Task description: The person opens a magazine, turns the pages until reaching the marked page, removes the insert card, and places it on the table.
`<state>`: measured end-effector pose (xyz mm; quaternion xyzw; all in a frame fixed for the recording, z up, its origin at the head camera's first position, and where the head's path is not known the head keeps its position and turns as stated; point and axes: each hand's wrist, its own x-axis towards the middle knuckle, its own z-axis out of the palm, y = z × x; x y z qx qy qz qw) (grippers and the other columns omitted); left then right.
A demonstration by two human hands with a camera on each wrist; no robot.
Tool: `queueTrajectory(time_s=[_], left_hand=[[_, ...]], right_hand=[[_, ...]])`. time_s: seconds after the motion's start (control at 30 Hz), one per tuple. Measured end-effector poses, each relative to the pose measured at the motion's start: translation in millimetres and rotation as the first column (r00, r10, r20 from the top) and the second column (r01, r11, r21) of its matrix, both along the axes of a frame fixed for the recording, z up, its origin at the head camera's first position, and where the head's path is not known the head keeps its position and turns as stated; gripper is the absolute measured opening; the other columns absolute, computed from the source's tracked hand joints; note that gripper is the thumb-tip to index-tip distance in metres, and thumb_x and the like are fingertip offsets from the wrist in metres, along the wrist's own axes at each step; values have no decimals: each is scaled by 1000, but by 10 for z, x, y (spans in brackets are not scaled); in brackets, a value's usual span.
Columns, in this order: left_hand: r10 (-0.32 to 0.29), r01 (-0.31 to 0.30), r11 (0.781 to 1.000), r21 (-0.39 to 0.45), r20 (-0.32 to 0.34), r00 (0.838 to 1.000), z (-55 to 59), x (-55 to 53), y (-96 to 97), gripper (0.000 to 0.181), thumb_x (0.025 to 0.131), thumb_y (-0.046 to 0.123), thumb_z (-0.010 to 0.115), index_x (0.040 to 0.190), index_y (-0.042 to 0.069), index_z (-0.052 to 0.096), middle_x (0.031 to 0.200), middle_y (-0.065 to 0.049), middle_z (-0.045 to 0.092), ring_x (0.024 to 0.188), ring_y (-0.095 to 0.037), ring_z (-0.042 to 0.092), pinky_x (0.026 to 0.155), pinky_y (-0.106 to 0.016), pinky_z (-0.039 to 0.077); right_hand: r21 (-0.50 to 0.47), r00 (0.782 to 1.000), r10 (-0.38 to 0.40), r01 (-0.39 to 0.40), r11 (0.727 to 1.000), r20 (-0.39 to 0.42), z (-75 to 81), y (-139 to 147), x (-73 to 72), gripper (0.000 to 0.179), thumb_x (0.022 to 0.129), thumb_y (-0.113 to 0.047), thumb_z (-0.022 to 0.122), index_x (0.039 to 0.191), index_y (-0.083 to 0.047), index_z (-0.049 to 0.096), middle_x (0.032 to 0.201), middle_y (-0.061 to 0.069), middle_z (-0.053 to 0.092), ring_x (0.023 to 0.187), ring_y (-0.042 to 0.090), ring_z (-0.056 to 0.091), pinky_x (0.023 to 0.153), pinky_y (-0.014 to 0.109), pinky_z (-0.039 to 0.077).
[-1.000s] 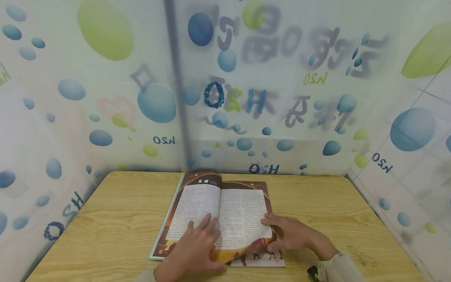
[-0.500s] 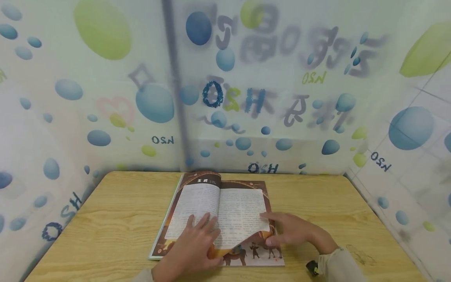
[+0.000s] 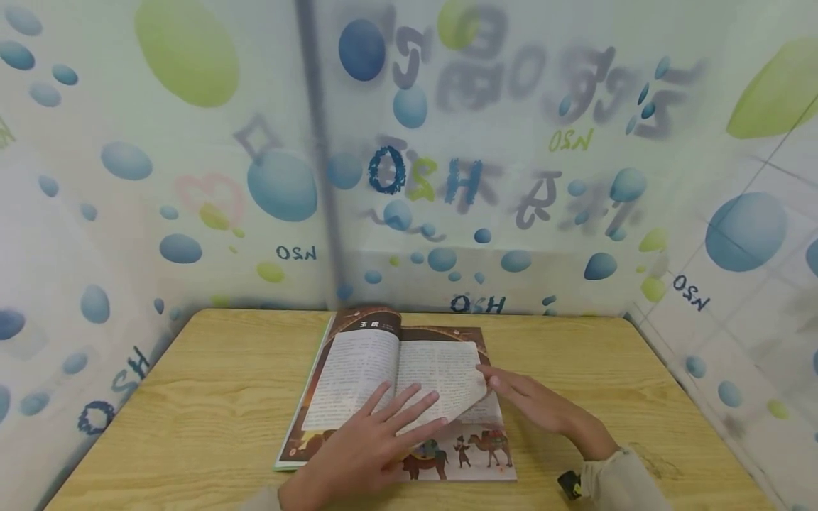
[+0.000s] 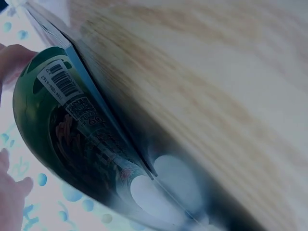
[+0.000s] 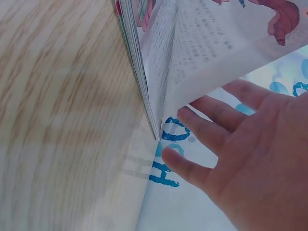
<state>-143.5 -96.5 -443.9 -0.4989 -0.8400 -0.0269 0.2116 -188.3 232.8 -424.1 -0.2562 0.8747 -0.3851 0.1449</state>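
In the head view an open magazine (image 3: 437,369) lies on the wooden table. Its right-hand page is lifted at the lower corner, uncovering an illustration of camels and a figure (image 3: 463,454) beneath. My left hand (image 3: 367,443) lies over the lower middle of the spread, fingers straight and spread. At the right edge my right hand (image 3: 543,408) touches the lifted page. The right wrist view shows that right hand (image 5: 250,139) with fingers extended, some tips at or behind the page edge (image 5: 211,86). A green back cover with a barcode (image 4: 60,82) appears in the left wrist view.
The wooden table (image 3: 211,397) extends on both sides of the magazine. Behind and beside it hangs a pale sheet (image 3: 543,284) printed with blue and green drops and lettering. A small black item (image 3: 569,485) is beside the right sleeve cuff.
The right-hand page's lower corner has risen and curled back, showing more of the camel illustration. My right hand has moved up along the edge; my left hand's fingers have spread toward the right.
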Motion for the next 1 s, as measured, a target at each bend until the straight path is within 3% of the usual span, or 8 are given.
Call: queueTrajectory(time_s=[0.17,0.27,0.37,0.43,0.53,0.67,0.8,1.0], left_hand=[[3,-5,999,-35,-55,998,30,36,23,96,80,31,78,159,30,24,166,3,14,152,-21,16,113,-56,30],[13,-18,998,-65,-80,997,44,55,24,96,79,36,80,158,29,25,166,3,15,152,-19,17,115,-54,27],[14,-24,995,-92,-104,994,48,62,23,85,82,37,78,155,25,37,165,2,20,151,-19,17,117,-51,25],[14,-29,993,-117,-131,991,45,63,19,72,84,34,74,150,20,47,163,0,26,151,-20,18,117,-51,24],[20,-46,987,-152,-167,986,34,57,12,58,86,31,69,140,14,58,159,-3,36,151,-22,20,118,-51,22],[46,-82,982,-172,-203,978,27,47,3,49,84,33,67,129,14,68,149,-4,50,148,-26,27,119,-52,19],[74,-111,981,-162,-214,974,23,44,-3,46,80,41,68,119,17,73,142,-4,57,145,-27,35,118,-52,21],[95,-118,986,-117,-183,979,24,41,-17,36,78,37,64,106,18,75,137,-6,61,140,-28,42,117,-50,24]], right_hand=[[-11,998,-53,53,999,-47,3,8,0,55,110,-33,30,159,-11,19,164,16,18,149,39,17,115,63,17],[26,993,-98,99,995,-63,-17,18,4,62,108,-38,34,160,-10,14,165,16,13,150,40,13,116,63,14],[101,990,-118,125,987,-75,-52,34,13,72,105,-44,42,160,-8,12,164,20,9,149,43,10,114,68,12],[162,993,-93,104,981,-78,-80,48,16,81,100,-49,52,159,-7,16,164,22,9,148,45,11,111,71,13],[234,999,2,10,972,-48,-126,69,29,93,88,-51,70,158,-11,24,164,21,14,147,47,17,109,73,18],[258,994,105,-107,960,20,-163,71,59,97,74,-52,82,154,-19,38,163,16,21,145,46,23,109,71,22],[291,993,117,-116,950,15,-163,48,88,96,69,-53,85,151,-22,45,162,14,26,146,41,25,111,70,15],[323,993,113,-101,941,-20,-140,22,102,95,67,-50,87,148,-19,49,160,15,30,147,38,27,113,69,7]])
